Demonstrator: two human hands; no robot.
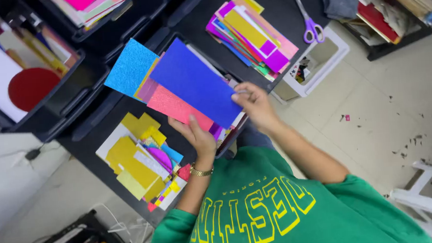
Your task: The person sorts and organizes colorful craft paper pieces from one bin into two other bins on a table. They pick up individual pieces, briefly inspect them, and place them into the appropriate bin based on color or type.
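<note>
I hold a fan of glitter paper sheets over an open black bin (230, 136). My left hand (196, 134), with a gold bracelet on its wrist, grips the lower edge of the pink-red sheet (173, 105). My right hand (253, 104) pinches the right end of the dark blue sheet (195, 82), which lies on top. A light blue sheet (130, 66) sticks out at the upper left of the fan. More sheets are hidden underneath.
A pile of yellow and mixed paper scraps (139, 161) lies on a black lid to the left. Another stack of coloured paper (250, 31) and purple scissors (311, 26) lie further off. Black bins hold paper and a red disc (32, 87). A white chair (427, 197) stands to the right.
</note>
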